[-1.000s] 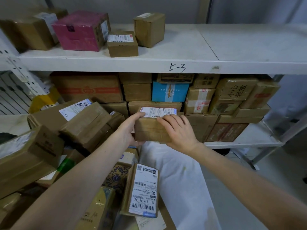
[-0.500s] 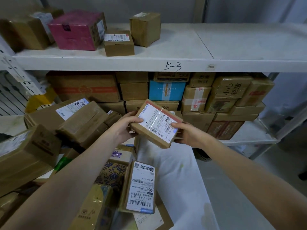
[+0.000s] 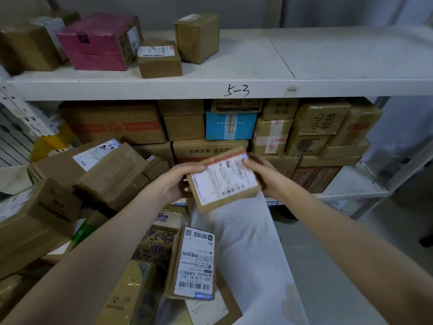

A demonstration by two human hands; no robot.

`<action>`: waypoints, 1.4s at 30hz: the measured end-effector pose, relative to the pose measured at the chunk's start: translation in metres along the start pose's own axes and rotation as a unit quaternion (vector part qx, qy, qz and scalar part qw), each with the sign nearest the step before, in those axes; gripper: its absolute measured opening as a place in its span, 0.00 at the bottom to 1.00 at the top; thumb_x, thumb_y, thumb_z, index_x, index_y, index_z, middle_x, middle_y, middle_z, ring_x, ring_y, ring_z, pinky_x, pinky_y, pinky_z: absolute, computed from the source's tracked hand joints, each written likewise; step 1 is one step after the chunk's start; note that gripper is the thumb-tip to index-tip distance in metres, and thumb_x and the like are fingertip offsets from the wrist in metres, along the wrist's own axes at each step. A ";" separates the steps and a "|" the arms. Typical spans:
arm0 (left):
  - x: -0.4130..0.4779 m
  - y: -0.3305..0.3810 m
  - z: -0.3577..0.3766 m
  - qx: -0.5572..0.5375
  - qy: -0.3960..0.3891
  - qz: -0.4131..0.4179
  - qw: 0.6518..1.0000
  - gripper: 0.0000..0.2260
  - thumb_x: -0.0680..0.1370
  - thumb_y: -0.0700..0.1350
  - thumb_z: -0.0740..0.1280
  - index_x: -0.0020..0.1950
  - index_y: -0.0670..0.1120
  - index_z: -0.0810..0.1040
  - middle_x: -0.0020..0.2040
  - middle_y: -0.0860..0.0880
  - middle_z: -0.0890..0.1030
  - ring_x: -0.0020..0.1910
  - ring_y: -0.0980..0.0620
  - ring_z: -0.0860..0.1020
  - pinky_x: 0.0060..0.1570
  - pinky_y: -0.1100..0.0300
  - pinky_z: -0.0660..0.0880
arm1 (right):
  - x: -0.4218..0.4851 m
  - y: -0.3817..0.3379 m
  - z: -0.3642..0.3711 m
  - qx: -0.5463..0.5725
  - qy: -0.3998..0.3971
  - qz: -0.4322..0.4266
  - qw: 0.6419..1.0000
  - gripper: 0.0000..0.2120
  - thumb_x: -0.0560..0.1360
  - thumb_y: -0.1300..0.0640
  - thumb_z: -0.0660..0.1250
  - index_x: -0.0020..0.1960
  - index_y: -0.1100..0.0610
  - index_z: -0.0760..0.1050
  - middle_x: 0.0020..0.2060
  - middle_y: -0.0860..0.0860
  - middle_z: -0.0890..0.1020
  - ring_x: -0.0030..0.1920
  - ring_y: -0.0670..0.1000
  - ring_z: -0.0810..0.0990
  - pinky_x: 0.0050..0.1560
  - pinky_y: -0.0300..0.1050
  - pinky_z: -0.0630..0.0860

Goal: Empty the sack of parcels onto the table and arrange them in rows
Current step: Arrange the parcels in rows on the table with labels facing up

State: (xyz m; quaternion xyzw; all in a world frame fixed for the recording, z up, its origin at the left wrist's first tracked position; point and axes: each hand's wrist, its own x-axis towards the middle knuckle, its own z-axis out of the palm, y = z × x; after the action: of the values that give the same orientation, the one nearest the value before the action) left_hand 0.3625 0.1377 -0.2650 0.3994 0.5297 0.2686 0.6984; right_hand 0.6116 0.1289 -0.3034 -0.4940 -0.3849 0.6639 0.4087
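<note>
The white shelf board marked "5-3" (image 3: 328, 55) spans the view and serves as the reference here. Directly under it, a packed row of cartons (image 3: 321, 118) fills the lower shelf, brown ones stacked tight with a blue box (image 3: 230, 125) near the middle. Below the board and to its left, a loose heap of parcels (image 3: 110, 174) leans at mixed angles. Below the board's marking, a white material (image 3: 246, 242) stretches toward the camera; sack or cover, I cannot tell. On top of the board, at its left end, a pink box (image 3: 93, 41) sits among brown ones. Well below the board, a labelled parcel (image 3: 194, 263) lies label up beside the white material. Just below the marking, in front of the cartons, the held parcel (image 3: 222, 181) is tilted, label toward the camera, blurred. The left hand (image 3: 173, 184) has its grip curled round the parcel's left edge; the right hand (image 3: 267, 177) grips the right edge, thumb on the label.
</note>
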 end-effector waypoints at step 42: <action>-0.025 -0.044 -0.014 0.544 -0.073 -0.244 0.799 0.28 0.74 0.62 0.67 0.71 0.54 0.67 0.58 0.50 0.75 0.54 0.48 0.79 0.56 0.51 0.78 | -0.002 0.122 -0.033 -0.209 0.192 0.212 0.935 0.26 0.76 0.42 0.66 0.63 0.60 0.70 0.58 0.56 0.78 0.56 0.57 0.76 0.54 0.52 0.75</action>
State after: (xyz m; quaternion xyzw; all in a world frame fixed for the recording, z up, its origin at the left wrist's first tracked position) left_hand 0.3401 0.0983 -0.2904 0.5896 0.6164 -0.2729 0.4449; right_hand 0.6239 0.0860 -0.4213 -0.7564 -0.3158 0.5322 0.2118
